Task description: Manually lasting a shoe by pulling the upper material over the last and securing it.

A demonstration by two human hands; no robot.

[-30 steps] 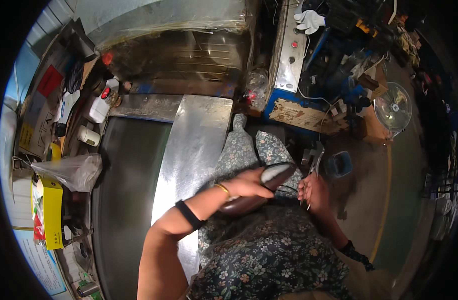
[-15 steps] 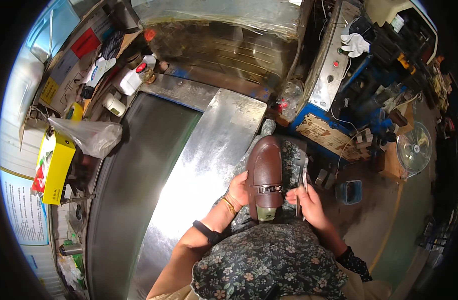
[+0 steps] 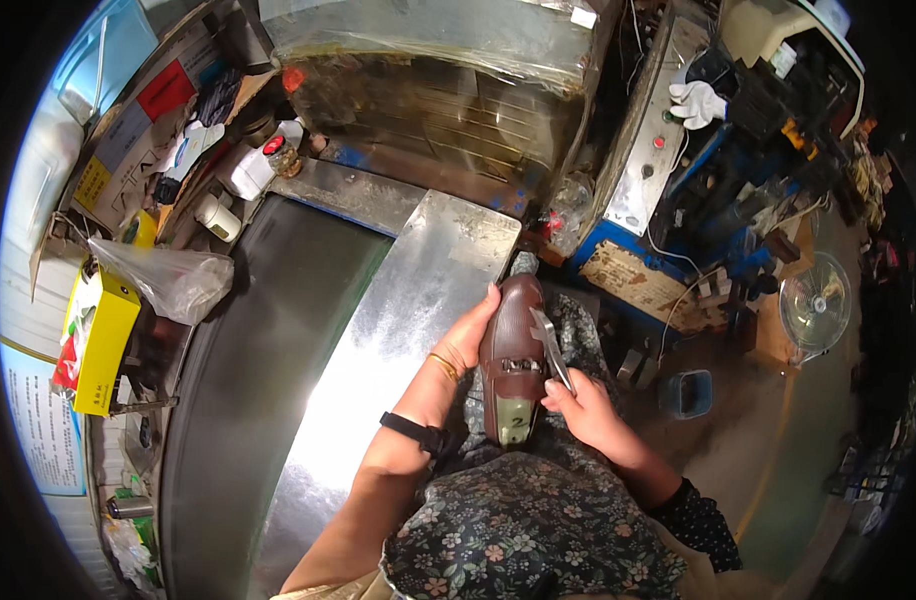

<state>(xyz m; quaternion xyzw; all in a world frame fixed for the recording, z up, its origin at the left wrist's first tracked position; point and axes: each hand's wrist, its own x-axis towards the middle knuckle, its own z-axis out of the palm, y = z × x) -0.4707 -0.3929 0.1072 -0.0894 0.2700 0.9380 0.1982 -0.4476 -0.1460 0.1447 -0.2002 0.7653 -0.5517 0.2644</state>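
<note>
Holding in left hand: brown shoe, at its left side.
Right hand: closed around metal tool, slanting over shoe's right edge.

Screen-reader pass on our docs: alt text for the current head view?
A person's left hand holds a brown shoe over their lap while the right hand holds a slim metal tool at its upper; contact is unclear. A shiny metal plate and dark belt lie left, a fan right.

Head fisheye cam, L of pair, faces dn fr abv, L hand & R hand close
</note>
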